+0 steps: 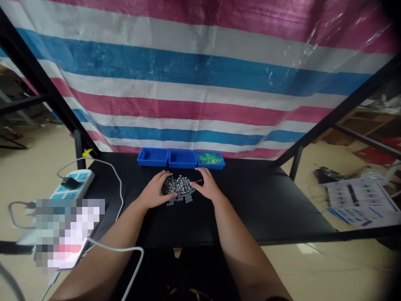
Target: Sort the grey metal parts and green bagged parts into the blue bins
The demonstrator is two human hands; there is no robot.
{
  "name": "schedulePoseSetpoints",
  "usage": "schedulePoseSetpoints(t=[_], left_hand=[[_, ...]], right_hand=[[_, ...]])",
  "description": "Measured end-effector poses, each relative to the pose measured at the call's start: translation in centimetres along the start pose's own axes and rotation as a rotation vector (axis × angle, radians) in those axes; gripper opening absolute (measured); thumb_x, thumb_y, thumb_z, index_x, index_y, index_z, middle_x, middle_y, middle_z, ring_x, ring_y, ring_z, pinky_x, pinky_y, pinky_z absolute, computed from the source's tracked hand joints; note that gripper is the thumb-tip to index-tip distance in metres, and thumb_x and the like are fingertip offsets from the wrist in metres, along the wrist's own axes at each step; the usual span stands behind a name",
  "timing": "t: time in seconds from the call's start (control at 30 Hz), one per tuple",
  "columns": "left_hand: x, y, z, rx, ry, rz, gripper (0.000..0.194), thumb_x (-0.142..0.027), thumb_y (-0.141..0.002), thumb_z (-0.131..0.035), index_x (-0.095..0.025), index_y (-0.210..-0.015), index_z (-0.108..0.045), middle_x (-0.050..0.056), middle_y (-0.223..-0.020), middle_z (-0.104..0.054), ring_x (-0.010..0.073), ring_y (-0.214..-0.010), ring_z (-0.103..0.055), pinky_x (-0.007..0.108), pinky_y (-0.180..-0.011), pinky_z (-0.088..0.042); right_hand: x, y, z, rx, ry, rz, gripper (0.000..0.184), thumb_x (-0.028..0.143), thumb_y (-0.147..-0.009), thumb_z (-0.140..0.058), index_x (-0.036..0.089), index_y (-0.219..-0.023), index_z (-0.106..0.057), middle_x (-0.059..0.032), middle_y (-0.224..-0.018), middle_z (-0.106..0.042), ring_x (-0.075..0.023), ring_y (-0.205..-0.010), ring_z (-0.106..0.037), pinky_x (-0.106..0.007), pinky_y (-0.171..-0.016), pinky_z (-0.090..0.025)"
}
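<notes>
A heap of small grey metal cylinders (178, 189) lies on the black table top (250, 200), just in front of a row of blue plastic bins. My left hand (153, 191) cups the heap's left side, its fingertips touching the pieces. On the opposite side, my right hand (206, 186) curves over the heap, with its fingers at the top right edge. Neither hand visibly holds a piece. A few cylinders have rolled out at the heap's near edge.
Three blue bins stand at the table's far edge: left (153, 157), middle (182, 159), right (210, 160), the last holding green material. A power strip (72, 184) and white cable (120, 188) lie at the left. A striped tarpaulin (188, 83) hangs behind.
</notes>
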State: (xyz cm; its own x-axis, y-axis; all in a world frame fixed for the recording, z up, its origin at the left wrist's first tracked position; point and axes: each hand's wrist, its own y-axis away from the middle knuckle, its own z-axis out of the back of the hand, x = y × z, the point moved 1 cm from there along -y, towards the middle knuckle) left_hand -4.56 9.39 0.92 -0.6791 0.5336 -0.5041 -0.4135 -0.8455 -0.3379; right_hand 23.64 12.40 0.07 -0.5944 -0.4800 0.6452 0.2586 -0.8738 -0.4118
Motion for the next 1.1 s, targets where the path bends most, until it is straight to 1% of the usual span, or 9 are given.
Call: schedulePoseSetpoints(t=[0.1,0.2,0.27,0.33,0.43,0.63,0.8,0.97,1.1], left_hand=[[0.6,1.3,-0.6,0.145,-0.032,-0.009,0.115,-0.073,-0.064,-0.076,-0.018,-0.155,-0.031,0.020,-0.160,-0.034,0.0401,-0.150,-0.027,0.057,-0.120,-0.028],[1.1,1.1,-1.2,0.209,-0.070,-0.024,0.137,-0.080,-0.052,-0.077,-0.015,-0.159,-0.021,0.026,-0.164,-0.022,0.0426,-0.151,-0.023,0.060,-0.121,-0.020],[1.2,0.6,-1.6,0.227,-0.078,-0.027,0.143,-0.081,-0.050,-0.077,-0.013,-0.160,-0.018,0.027,-0.164,-0.018,0.0425,-0.151,-0.022,0.059,-0.122,-0.019],[1.3,-0.2,-1.8,0.246,-0.075,-0.035,0.143,-0.080,-0.051,-0.077,-0.011,-0.160,-0.016,0.027,-0.164,-0.018,0.0420,-0.151,-0.022,0.058,-0.122,-0.019],[1.5,-1.3,-2.1,0.293,-0.055,-0.081,0.142,-0.077,-0.053,-0.078,-0.009,-0.161,-0.014,0.027,-0.164,-0.017,0.0412,-0.151,-0.022,0.057,-0.123,-0.018],[2.2,-2.6,-2.0,0.321,0.020,-0.162,0.136,-0.074,-0.054,-0.081,-0.014,-0.160,-0.021,0.023,-0.162,-0.027,0.0381,-0.149,-0.030,0.057,-0.123,-0.019],[2.4,-2.5,-1.8,0.257,0.095,-0.139,0.114,-0.072,-0.060,-0.080,-0.023,-0.154,-0.039,0.016,-0.154,-0.046,0.0355,-0.144,-0.042,0.055,-0.121,-0.027],[2.1,-2.3,-1.7,0.185,0.141,-0.099,0.094,-0.067,-0.064,-0.080,-0.023,-0.143,-0.055,0.015,-0.141,-0.060,0.0329,-0.133,-0.054,0.049,-0.113,-0.041],[1.7,-2.4,-1.7,0.140,0.139,-0.108,0.081,-0.064,-0.070,-0.079,-0.023,-0.137,-0.060,0.013,-0.134,-0.065,0.0316,-0.127,-0.059,0.047,-0.110,-0.045]], right_hand=[[0.8,0.5,-0.7,0.178,0.054,-0.009,0.087,0.058,-0.073,-0.079,0.025,-0.146,-0.045,-0.0138,-0.149,-0.047,-0.0314,-0.139,-0.044,-0.054,-0.118,-0.031],[1.7,1.0,-1.6,0.320,0.106,0.027,0.112,0.068,-0.059,-0.083,0.026,-0.153,-0.037,-0.0160,-0.159,-0.036,-0.0349,-0.147,-0.033,-0.062,-0.122,-0.013],[2.1,1.0,-2.4,0.381,0.144,0.061,0.125,0.073,-0.053,-0.084,0.025,-0.156,-0.032,-0.0183,-0.162,-0.029,-0.0363,-0.150,-0.027,-0.063,-0.123,-0.007],[2.2,0.7,-3.1,0.420,0.179,0.085,0.134,0.076,-0.049,-0.083,0.022,-0.158,-0.028,-0.0205,-0.164,-0.022,-0.0374,-0.153,-0.019,-0.062,-0.123,-0.006],[2.1,-0.1,-3.7,0.471,0.197,0.127,0.137,0.076,-0.048,-0.083,0.020,-0.159,-0.026,-0.0206,-0.165,-0.018,-0.0380,-0.154,-0.015,-0.061,-0.123,-0.007],[2.0,-1.0,-3.8,0.465,0.120,0.190,0.126,0.068,-0.052,-0.087,0.024,-0.157,-0.032,-0.0157,-0.161,-0.034,-0.0374,-0.151,-0.026,-0.060,-0.124,-0.011],[2.0,-0.9,-3.7,0.443,0.065,0.171,0.096,0.057,-0.067,-0.085,0.026,-0.148,-0.046,-0.0122,-0.154,-0.046,-0.0333,-0.147,-0.036,-0.057,-0.123,-0.020],[2.2,-0.9,-3.7,0.397,0.042,0.159,0.076,0.045,-0.074,-0.083,0.026,-0.141,-0.053,-0.0104,-0.146,-0.055,-0.0296,-0.143,-0.043,-0.055,-0.122,-0.024],[2.6,-0.8,-3.9,0.327,0.065,0.142,0.056,0.040,-0.081,-0.077,0.027,-0.132,-0.058,-0.0089,-0.138,-0.062,-0.0273,-0.139,-0.049,-0.054,-0.120,-0.027]])
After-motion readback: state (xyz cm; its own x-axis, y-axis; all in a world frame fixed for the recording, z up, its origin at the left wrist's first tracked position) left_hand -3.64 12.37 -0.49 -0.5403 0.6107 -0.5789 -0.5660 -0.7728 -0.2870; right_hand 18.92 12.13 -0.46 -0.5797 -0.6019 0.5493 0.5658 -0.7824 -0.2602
